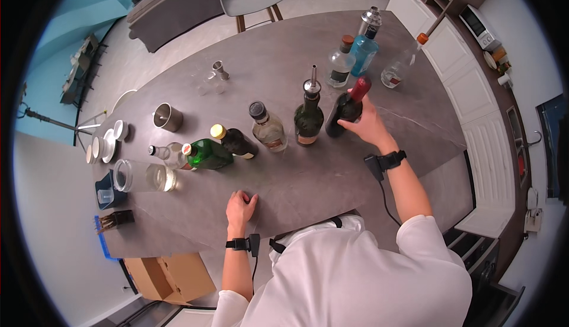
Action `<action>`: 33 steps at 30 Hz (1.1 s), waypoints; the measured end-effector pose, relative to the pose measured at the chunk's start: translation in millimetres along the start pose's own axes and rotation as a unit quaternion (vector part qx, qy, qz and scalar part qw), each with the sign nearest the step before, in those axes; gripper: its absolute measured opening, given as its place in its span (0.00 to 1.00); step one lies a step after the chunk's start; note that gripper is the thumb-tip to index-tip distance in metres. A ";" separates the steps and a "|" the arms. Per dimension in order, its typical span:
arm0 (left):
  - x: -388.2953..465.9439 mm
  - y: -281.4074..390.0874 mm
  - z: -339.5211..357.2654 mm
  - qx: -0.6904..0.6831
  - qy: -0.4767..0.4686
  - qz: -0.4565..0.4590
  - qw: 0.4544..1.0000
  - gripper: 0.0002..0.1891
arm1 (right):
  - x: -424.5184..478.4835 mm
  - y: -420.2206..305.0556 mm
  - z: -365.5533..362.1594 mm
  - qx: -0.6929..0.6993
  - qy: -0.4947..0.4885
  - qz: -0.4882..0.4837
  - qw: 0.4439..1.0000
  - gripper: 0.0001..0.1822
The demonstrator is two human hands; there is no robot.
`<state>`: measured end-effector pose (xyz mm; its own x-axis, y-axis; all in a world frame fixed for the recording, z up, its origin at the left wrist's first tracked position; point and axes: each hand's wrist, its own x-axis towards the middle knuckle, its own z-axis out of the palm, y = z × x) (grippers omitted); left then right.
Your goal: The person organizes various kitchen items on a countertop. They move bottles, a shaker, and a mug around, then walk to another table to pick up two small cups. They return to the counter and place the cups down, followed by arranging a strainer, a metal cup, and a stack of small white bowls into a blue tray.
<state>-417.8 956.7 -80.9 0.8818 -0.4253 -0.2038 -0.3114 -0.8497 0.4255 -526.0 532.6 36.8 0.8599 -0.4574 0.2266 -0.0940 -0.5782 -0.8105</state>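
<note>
My right hand (365,121) is wrapped around a dark wine bottle (341,114) with a red capsule over its neck. Just left of it stands a dark green bottle (308,120) fitted with a metal pourer. My left hand (240,208) rests on the grey table (289,189) near its front edge, fingers curled, with no object visible in it. Leftward along the row are a clear bottle with a black cap (269,131), a dark bottle with a yellow cap (240,142), a green bottle (209,153) and a small clear bottle (172,154).
Behind the wine bottle stand a corked clear bottle (340,65), a blue bottle (364,53), a metal shaker (369,19) and an orange-capped bottle (395,69). Leftward are a metal cup (168,117), a jigger (221,70), a clear pitcher (144,177) and white dishes (109,145).
</note>
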 end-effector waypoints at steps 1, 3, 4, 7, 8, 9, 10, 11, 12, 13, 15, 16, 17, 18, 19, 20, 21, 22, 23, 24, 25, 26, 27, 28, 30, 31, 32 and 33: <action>-0.8 1.2 -0.4 0.010 -0.001 0.003 1.000 0.19 | -6.3 0.5 -2.8 0.005 -0.007 0.025 1.000 0.40; 4.9 1.6 -1.3 -0.024 -0.003 -0.005 1.000 0.17 | -10.4 13.2 -1.3 -0.020 -0.002 0.025 0.999 0.47; 6.9 2.0 -1.4 -0.039 -0.005 -0.011 0.999 0.17 | -10.7 13.6 -0.6 -0.036 0.005 0.023 0.999 0.47; 10.9 5.2 2.8 -0.026 0.041 0.004 0.999 0.16 | -15.3 -0.4 0.3 -0.030 0.007 0.051 0.998 0.52; 11.1 5.5 3.9 -0.019 0.048 0.016 0.999 0.16 | -23.8 -3.6 0.9 -0.060 0.003 0.066 0.996 0.55; 12.9 6.9 4.6 -0.014 0.057 0.028 0.998 0.16 | -30.2 -5.1 0.7 -0.092 -0.002 0.077 0.993 0.58; 16.5 9.6 4.6 -0.010 0.068 0.041 0.997 0.16 | -37.8 -0.8 -2.0 -0.088 -0.052 0.133 0.986 0.65; 18.1 12.2 2.7 -0.004 0.060 0.046 0.997 0.17 | -54.9 16.6 0.2 -0.116 -0.062 0.125 0.983 0.65; 18.3 14.8 0.2 0.003 0.053 0.050 0.997 0.17 | -74.2 32.3 1.3 -0.143 -0.097 0.158 0.972 0.65; 17.0 16.4 -2.3 0.009 0.047 0.050 0.998 0.18 | -94.3 37.3 2.4 -0.210 -0.152 0.207 0.943 0.66; 15.0 16.4 -4.3 0.012 0.023 0.052 0.998 0.20 | -121.3 34.5 0.8 -0.238 -0.239 0.313 0.888 0.67; 13.2 15.9 -5.4 0.015 0.020 0.053 0.998 0.20 | -132.4 38.7 4.1 -0.237 -0.269 0.340 0.869 0.68; 15.8 16.9 -6.7 0.019 0.015 0.060 0.998 0.21 | -143.5 42.9 10.0 -0.269 -0.286 0.325 0.860 0.69; 17.7 17.7 -8.4 0.023 -0.001 0.056 0.998 0.23 | -147.6 40.8 18.9 -0.315 -0.282 0.319 0.848 0.69; 18.9 22.1 -11.1 0.021 -0.013 0.043 0.999 0.25 | -148.0 40.3 26.2 -0.359 -0.279 0.312 0.834 0.70; 19.4 23.1 -10.5 0.021 -0.015 0.042 0.999 0.25 | -146.5 41.6 25.6 -0.337 -0.271 0.312 0.846 0.70; 20.3 23.2 -11.0 0.020 -0.016 0.043 0.999 0.26 | -141.0 39.3 27.1 -0.354 -0.279 0.315 0.835 0.70; 20.6 23.3 -11.1 0.024 -0.018 0.051 0.998 0.27 | -139.8 40.0 28.7 -0.358 -0.280 0.317 0.832 0.71; 19.4 22.3 -9.5 0.021 -0.021 0.051 0.998 0.27 | -140.2 41.7 30.6 -0.362 -0.281 0.319 0.829 0.71; 17.6 20.6 -11.7 0.019 -0.021 0.047 0.998 0.27 | -138.3 42.6 33.1 -0.362 -0.281 0.315 0.831 0.71; 17.6 20.2 -13.5 0.016 -0.020 0.044 0.999 0.27 | -137.7 44.4 33.9 -0.361 -0.282 0.310 0.833 0.71; 17.4 21.4 -14.7 0.019 -0.036 0.027 0.999 0.26 | -138.1 44.9 32.8 -0.360 -0.283 0.304 0.835 0.71; 17.5 20.5 -15.6 0.012 -0.044 0.037 0.998 0.25 | -138.5 43.6 33.7 -0.371 -0.272 0.301 0.835 0.72; 17.2 17.5 -16.5 0.011 -0.047 0.035 0.998 0.25 | -140.9 46.5 35.8 -0.375 -0.267 0.289 0.839 0.72; 21.4 14.3 -16.3 0.009 -0.060 0.039 0.997 0.24 | -152.3 59.6 34.7 -0.391 -0.251 0.262 0.846 0.73; 22.3 11.5 -18.0 0.006 -0.066 0.038 0.997 0.23 | -155.5 67.2 37.4 -0.403 -0.243 0.241 0.849 0.73; 21.8 8.9 -17.9 0.007 -0.057 0.048 0.997 0.22 | -150.1 61.7 38.4 -0.380 -0.240 0.272 0.851 0.74; 20.4 5.6 -17.3 0.005 -0.052 0.061 0.997 0.22 | -145.3 49.5 36.3 -0.360 -0.237 0.306 0.849 0.74</action>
<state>-395.5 948.7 -67.4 0.7958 -0.5550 -0.2421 -0.4180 -0.7929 0.4434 -637.4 595.0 -55.8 0.6280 -0.5965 -0.4997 -0.7318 -0.6712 -0.1185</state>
